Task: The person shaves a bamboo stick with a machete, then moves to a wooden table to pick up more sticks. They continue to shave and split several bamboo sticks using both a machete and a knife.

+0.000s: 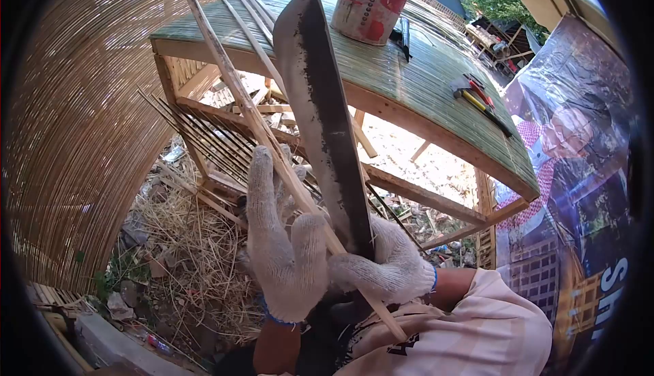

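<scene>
My left hand [289, 260], in a knitted off-white glove, holds a long wooden strip [246, 107] between thumb and fingers, with the fingers pointing upward along it. The strip runs diagonally from the top of the view down to my lap. Closed low on a machete [328, 131] is my right hand [385, 263], gloved the same way. The wide dark blade stands almost upright, its scuffed pale face beside the strip. The machete's handle is hidden by the glove.
Ahead stands a slatted wooden-framed table [436, 90] carrying a paint-stained bucket [370, 7], hand tools [482, 103] and thin strips [255, 25]. A woven bamboo screen [88, 124] curves along the left. Straw and shavings [197, 253] cover the ground. A printed banner [572, 171] hangs right.
</scene>
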A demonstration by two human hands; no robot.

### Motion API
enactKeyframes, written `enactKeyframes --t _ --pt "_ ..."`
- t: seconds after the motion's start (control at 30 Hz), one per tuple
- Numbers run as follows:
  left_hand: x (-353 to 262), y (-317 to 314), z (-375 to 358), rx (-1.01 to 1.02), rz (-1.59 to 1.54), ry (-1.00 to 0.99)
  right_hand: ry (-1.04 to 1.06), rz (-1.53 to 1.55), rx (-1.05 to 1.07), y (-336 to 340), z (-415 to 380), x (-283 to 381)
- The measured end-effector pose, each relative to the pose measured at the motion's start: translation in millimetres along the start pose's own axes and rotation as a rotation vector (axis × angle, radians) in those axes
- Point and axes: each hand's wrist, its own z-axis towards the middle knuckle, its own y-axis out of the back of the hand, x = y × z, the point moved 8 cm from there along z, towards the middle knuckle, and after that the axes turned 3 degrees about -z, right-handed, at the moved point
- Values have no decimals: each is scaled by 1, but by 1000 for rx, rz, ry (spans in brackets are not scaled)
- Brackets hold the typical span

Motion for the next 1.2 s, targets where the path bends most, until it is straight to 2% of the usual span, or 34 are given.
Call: enactKeyframes --t 0.03,0.1,0.13,0.17,0.23,0.3,0.37,0.43,0.5,0.53,0.57,0.63,0.67,0.73,0.77,0.83,0.93,0.97,1.03,1.07,1.13,1.2 --pt "1 4 3 1 -9 -1 -42 91 21 -4 4 2" --pt "6 4 12 75 -110 27 38 159 -32 -3 11 27" --pt "3 5 18 94 -48 19 38 217 -68 0 16 30" --pt "6 7 23 94 -55 23 7 121 -114 8 21 35" --pt "10 3 33 195 28 -33 113 186 -173 18 32 49" --pt "21 0 49 222 -30 -16 97 115 -239 32 42 64" --pt "31 -1 61 185 151 -151 153 211 -270 43 50 79" --pt "55 -2 65 172 170 -79 208 192 -412 63 60 86" --pt "87 4 69 53 85 55 249 140 -462 86 70 93" --pt "97 3 70 57 104 103 253 -8 -520 97 77 100" --pt "100 2 71 63 99 103 251 -8 -528 109 87 103" --pt "118 -2 71 81 -57 267 59 -472 -567 138 110 103" --pt "123 -5 68 112 -38 257 58 -476 -568 148 122 106" --pt "127 -11 63 145 -44 251 -21 -845 -559 164 144 108" --pt "128 -16 59 176 -47 243 -25 -839 -547 171 154 107" --pt "133 -23 52 187 -46 268 7 -1146 -523 175 173 107" --pt "139 -50 45 222 -237 445 142 -1154 -501 187 196 73" --pt "137 -55 45 209 -221 440 176 -1204 -477 185 199 71" --pt "136 -69 46 174 -515 578 207 -1178 -487 182 194 76" --pt "131 -74 43 132 -693 674 210 -1149 -424 179 194 77" --pt "121 -74 54 112 -638 634 227 -1129 -360 174 193 84" --pt "117 -74 67 76 -534 574 147 -1174 -334 168 201 87"
